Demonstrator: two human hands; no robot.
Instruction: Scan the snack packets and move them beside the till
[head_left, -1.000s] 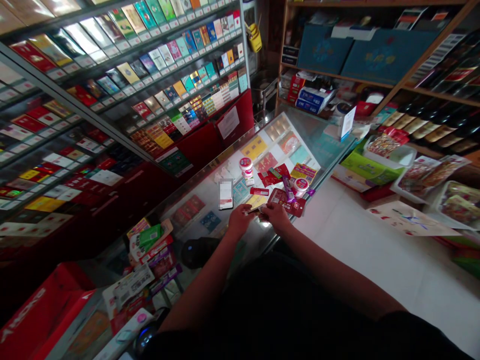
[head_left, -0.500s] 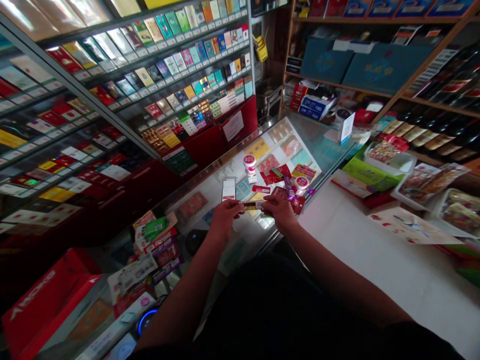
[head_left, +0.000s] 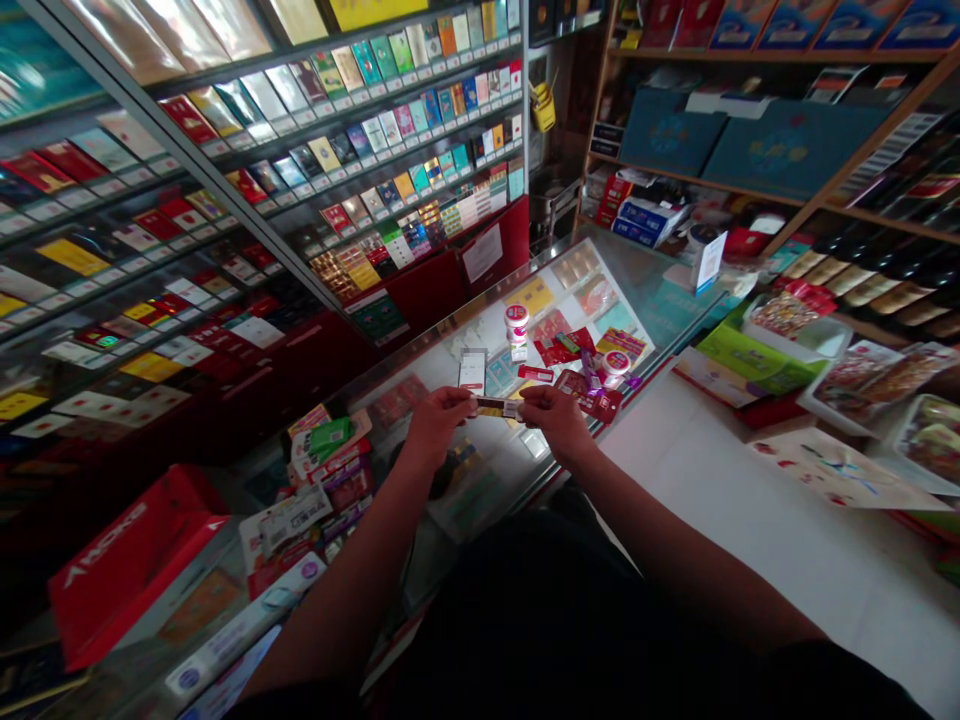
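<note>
Between my two hands a small narrow packet (head_left: 493, 407), dark and yellowish with a pale label at its right part, is stretched level above the glass counter (head_left: 484, 465). My left hand (head_left: 442, 412) pinches its left end, and the fingers of my right hand (head_left: 553, 415) close on the other end. Just beyond the left hand lies a phone (head_left: 472, 372) with a lit white screen. Past the right hand are a round white-and-pink tub (head_left: 517, 322), a second tub (head_left: 616, 366), a red strip-like packet (head_left: 535, 373) and several red and purple snack wrappers (head_left: 577, 388).
Cigarette shelves (head_left: 360, 140) line the left wall. A red box (head_left: 139, 560) and a pile of colourful packs (head_left: 330, 470) occupy the near left counter. At right are a QR-code stand (head_left: 709, 262), trays of packaged food (head_left: 795, 320) and wine bottles (head_left: 832, 265).
The view has turned slightly left, so the shelves and counter goods sit further right. The packet stays in both hands and shows more of its face.
</note>
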